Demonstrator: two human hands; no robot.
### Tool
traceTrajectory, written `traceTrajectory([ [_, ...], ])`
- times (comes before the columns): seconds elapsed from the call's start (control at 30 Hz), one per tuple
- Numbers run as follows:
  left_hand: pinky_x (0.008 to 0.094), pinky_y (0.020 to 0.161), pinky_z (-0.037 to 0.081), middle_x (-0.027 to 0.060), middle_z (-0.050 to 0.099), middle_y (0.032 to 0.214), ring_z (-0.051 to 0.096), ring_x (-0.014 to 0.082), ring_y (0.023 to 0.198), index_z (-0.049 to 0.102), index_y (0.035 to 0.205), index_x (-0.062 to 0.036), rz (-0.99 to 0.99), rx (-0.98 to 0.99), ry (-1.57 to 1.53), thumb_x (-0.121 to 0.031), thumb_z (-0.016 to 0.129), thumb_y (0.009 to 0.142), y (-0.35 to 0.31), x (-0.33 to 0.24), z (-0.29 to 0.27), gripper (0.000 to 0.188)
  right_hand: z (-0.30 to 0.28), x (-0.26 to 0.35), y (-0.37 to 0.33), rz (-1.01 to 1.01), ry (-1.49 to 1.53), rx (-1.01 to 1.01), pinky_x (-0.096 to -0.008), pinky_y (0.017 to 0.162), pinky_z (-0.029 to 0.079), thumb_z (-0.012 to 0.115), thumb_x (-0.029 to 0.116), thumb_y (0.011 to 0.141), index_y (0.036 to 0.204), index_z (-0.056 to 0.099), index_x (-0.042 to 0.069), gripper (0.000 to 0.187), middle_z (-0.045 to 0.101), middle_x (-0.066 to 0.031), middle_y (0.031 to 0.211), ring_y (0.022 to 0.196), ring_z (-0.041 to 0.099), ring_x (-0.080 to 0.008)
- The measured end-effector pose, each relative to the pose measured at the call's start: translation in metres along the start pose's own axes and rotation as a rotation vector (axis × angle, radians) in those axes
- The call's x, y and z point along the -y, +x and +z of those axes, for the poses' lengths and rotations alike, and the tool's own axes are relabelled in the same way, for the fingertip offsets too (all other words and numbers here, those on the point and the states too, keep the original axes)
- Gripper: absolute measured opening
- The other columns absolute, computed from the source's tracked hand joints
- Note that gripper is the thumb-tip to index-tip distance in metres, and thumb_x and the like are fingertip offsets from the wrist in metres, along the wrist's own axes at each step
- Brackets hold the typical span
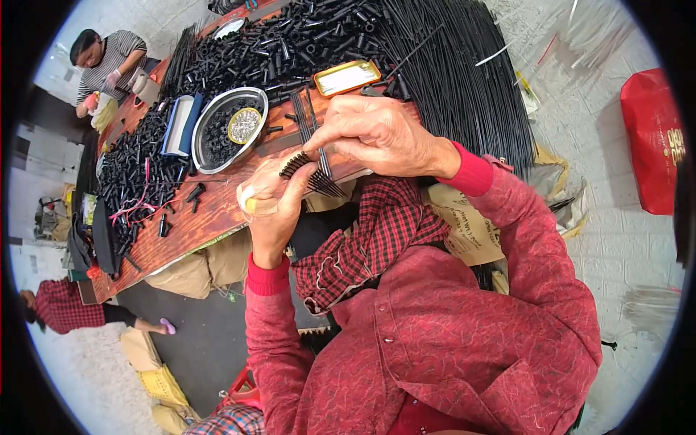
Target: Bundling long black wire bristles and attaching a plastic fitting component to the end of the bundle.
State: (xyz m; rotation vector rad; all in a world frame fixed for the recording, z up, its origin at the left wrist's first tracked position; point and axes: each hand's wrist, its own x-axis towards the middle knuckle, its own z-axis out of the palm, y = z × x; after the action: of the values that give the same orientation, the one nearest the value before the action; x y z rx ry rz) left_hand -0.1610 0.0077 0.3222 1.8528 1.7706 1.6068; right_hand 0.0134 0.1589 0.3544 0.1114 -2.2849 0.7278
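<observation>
My left hand (267, 190) grips a fanned bundle of thin black rods (328, 185) between thumb and fingers. Their short dark ends stand in a row above the thumb. A yellowish wrap (255, 204) covers part of a finger on this hand. Just to the right, my right hand (383, 136) is closed, its thumb and index finger pinched together beside the row of ends. Whatever is between those fingertips is too small to make out. More thin dark strips (305, 114) show behind the right hand, over the table (217, 210).
A metal tray (204, 164) holds small black parts and a yellow-rimmed dish (230, 127) of tiny silvery pieces. Heaps of black tubular parts (290, 51), a yellow-edged tin (319, 83) and long black rods (464, 80) cover the table. A co-worker (112, 61) sits far left; another person (69, 304) is lower left.
</observation>
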Motion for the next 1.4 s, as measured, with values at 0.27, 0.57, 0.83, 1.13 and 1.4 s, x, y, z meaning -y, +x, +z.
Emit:
traceTrajectory([
  [0.27,0.0331,0.075,0.054,0.0121,0.076,0.088,0.072,0.0235,0.076,0.078,0.099,-0.0003,-0.02,-0.002,-0.009,-0.005,0.079,0.083,-0.001,-0.002,-0.001,0.017,0.001,0.002,0.001,0.032,0.036,-0.005,-0.0352,0.08,0.053,0.068,-0.003,0.083,0.106,0.075,0.005,0.025,0.068,-0.0055,0.087,0.087,0.065,-0.0228],
  [0.57,0.0333,0.076,0.053,0.0113,0.076,0.086,0.072,0.0237,0.075,0.078,0.098,-0.0006,-0.016,-0.007,0.032,-0.005,0.078,0.083,-0.001,-0.004,-0.003,0.015,0.003,0.008,0.003,0.125,0.15,0.001,-0.035,0.083,0.053,0.065,-0.003,0.087,0.107,0.074,0.004,0.022,0.068,-0.0063,0.092,0.091,0.066,-0.0229],
  [0.83,0.0335,0.075,0.053,0.0114,0.075,0.084,0.071,0.0235,0.072,0.077,0.097,-0.0008,-0.016,-0.013,-0.002,-0.005,0.078,0.082,-0.001,-0.003,-0.005,0.016,0.003,0.006,0.007,0.041,0.06,0.007,-0.0348,0.077,0.054,0.069,-0.001,0.084,0.107,0.074,0.006,0.025,0.068,-0.0065,0.093,0.086,0.067,-0.0246],
  [1.13,0.0353,0.073,0.053,0.0105,0.074,0.082,0.07,0.0245,0.071,0.077,0.095,-0.0016,0.095,0.032,0.06,-0.007,0.079,0.082,0.003,-0.004,-0.002,0.014,-0.008,0.0,0.02,-0.134,-0.04,0.046,-0.0384,0.067,0.053,0.068,0.01,0.086,0.092,0.069,0.006,0.007,0.062,-0.0076,0.084,0.08,0.066,-0.0285],
  [1.4,0.0347,0.07,0.054,0.0115,0.075,0.085,0.071,0.0256,0.072,0.076,0.095,-0.0009,0.072,0.025,0.03,-0.005,0.079,0.082,0.006,-0.006,0.001,0.014,-0.009,0.015,0.014,-0.082,-0.153,0.04,-0.0377,0.074,0.051,0.07,0.006,0.087,0.097,0.067,0.002,0.012,0.06,-0.0099,0.086,0.082,0.063,-0.0289],
])
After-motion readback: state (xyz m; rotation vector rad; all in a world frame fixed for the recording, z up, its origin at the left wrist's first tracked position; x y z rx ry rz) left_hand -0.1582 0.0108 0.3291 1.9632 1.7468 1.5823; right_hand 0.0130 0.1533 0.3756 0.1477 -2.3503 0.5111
